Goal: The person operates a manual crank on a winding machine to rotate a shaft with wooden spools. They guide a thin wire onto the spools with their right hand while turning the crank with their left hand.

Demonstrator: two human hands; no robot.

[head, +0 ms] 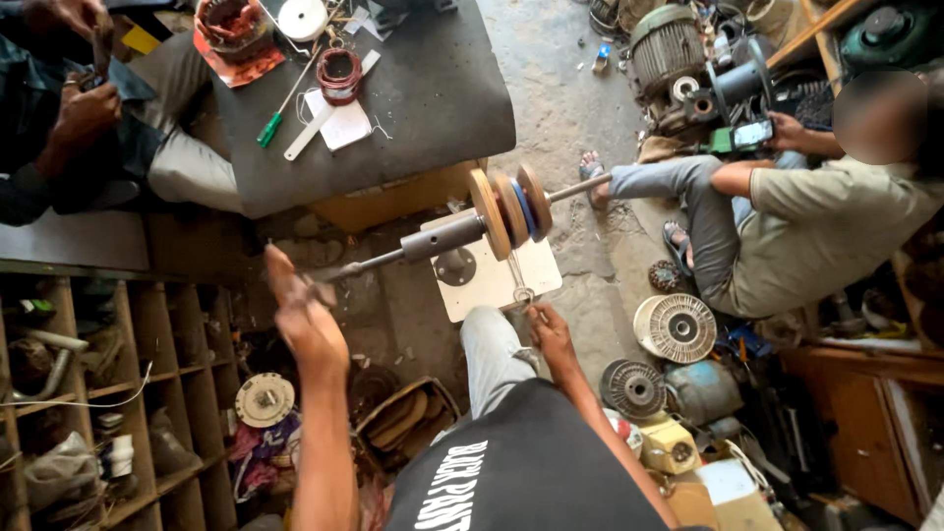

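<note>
A coil-winding machine stands in front of me on a white base plate (492, 280). Its long steel shaft (442, 239) carries three wooden discs (509, 205) with a blue part between them. My left hand (300, 305) is closed on the crank handle at the shaft's left end; the hand looks blurred. My right hand (549, 326) sits at the base plate's near edge, fingers pinched on a thin wire (518, 287) that runs up toward the discs.
A dark-topped table (413, 98) beyond the machine holds a green screwdriver (270, 128), a copper coil (340, 75) and papers. A seated person (816, 221) on the right holds a phone. Another person's hands (84, 98) are at top left. Shelves (108, 393) stand left; motor parts (677, 327) lie right.
</note>
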